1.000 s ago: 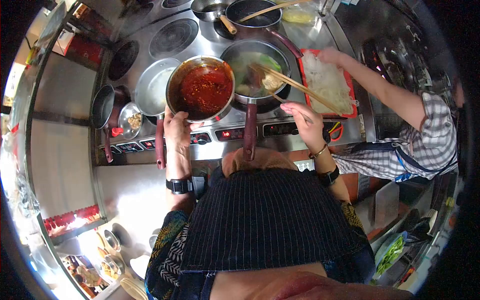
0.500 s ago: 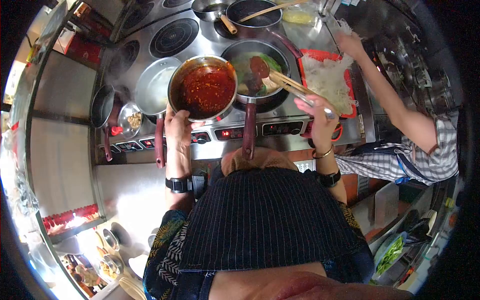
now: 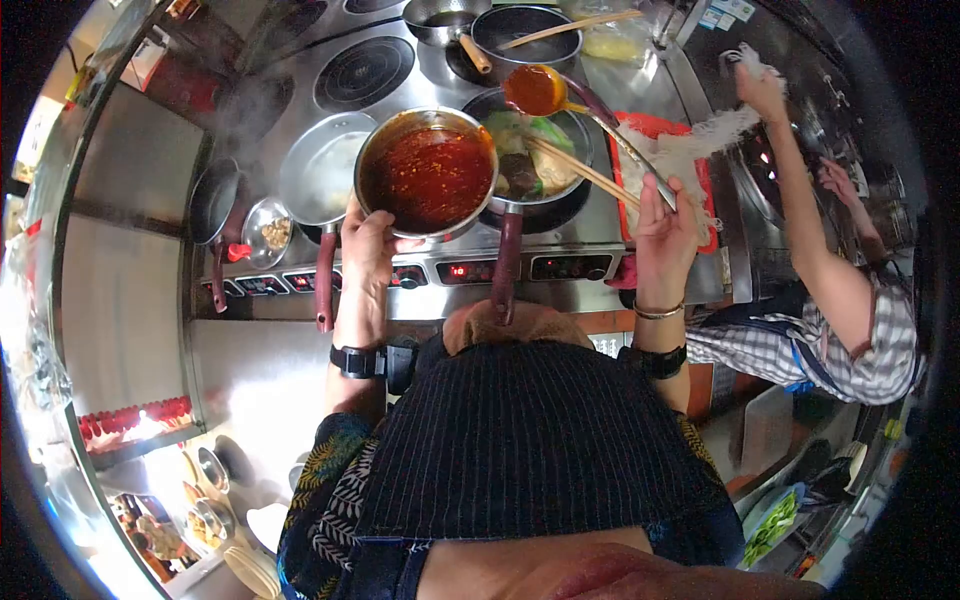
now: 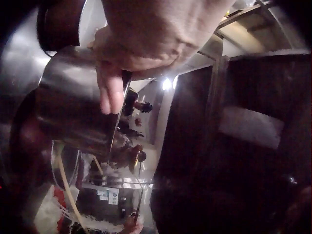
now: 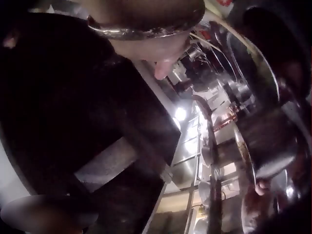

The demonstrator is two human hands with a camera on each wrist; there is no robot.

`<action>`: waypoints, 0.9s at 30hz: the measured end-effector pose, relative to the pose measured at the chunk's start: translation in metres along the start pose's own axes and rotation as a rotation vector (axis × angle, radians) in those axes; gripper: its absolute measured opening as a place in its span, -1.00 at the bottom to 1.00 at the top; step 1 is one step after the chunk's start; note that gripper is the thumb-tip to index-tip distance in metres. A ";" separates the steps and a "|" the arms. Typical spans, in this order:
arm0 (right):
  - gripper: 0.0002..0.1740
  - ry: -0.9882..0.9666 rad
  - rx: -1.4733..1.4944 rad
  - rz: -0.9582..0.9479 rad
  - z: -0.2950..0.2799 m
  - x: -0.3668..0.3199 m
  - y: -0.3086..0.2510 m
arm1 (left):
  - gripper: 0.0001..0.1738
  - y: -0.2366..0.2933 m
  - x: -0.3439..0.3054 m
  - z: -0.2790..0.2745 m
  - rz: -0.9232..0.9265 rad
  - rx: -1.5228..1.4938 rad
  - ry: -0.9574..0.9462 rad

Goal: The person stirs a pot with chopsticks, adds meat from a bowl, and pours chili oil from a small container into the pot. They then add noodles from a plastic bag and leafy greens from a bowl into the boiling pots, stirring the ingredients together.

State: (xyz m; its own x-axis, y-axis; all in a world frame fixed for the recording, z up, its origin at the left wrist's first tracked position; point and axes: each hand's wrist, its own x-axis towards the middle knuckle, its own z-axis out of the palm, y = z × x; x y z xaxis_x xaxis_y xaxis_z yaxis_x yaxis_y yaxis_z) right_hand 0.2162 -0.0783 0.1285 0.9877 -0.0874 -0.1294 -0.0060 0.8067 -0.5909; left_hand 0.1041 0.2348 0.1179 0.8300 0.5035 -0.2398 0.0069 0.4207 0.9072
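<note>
My left hand [image 3: 368,243] grips the near left edge of a steel pot [image 4: 73,97] of red chili sauce [image 3: 425,175], thumb at the rim. In the left wrist view, its fingers [image 4: 111,95] lie against the pot's metal side. My right hand [image 3: 665,240] holds a ladle [image 3: 535,92] by its long handle. The ladle's bowl carries red-brown sauce and overlaps the far rim of a soup pan [image 3: 507,255]. Greens and pale food [image 3: 555,165] lie in that pan's broth. Wooden chopsticks [image 3: 585,178] slant from the pan toward my right hand.
A pan of pale liquid [image 3: 310,178] and a small bowl [image 3: 265,235] stand on the left. Behind are a pan with chopsticks [image 3: 520,45] and bare burners [image 3: 365,73]. At right, another person's hand [image 3: 765,95] lifts white noodles from a red tray [image 3: 708,200].
The ladle has risen out of the soup pan, away from me, with red-brown sauce in its bowl. My left hand still holds the pot. The other person has pulled the noodles up and right.
</note>
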 end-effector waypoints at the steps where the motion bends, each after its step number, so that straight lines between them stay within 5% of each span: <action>1: -0.71 0.020 0.055 0.045 -0.001 0.001 0.004 | -0.40 -0.001 0.002 0.000 0.007 0.004 -0.002; 5: -0.70 -0.151 0.251 0.294 -0.005 -0.005 0.020 | -0.42 0.000 0.004 0.005 -0.001 0.013 -0.016; 11: -0.66 -0.459 -0.358 0.073 0.020 -0.027 0.043 | -0.38 0.002 0.007 0.010 -0.006 0.012 -0.041; 15: -0.63 -0.514 -0.502 0.039 0.019 -0.036 0.050 | -0.37 0.003 0.008 0.011 0.006 0.023 -0.054; 27: -0.72 -0.183 -0.063 0.321 0.006 -0.014 0.047 | -0.38 -0.003 0.011 0.006 -0.012 -0.035 -0.048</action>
State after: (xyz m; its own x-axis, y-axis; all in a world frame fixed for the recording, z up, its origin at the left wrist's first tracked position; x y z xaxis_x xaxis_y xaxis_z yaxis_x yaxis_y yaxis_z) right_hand 0.2036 -0.0357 0.1078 0.9454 0.2748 -0.1750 -0.3241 0.7378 -0.5921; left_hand 0.1167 0.2346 0.1149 0.8560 0.4614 -0.2331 -0.0013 0.4529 0.8915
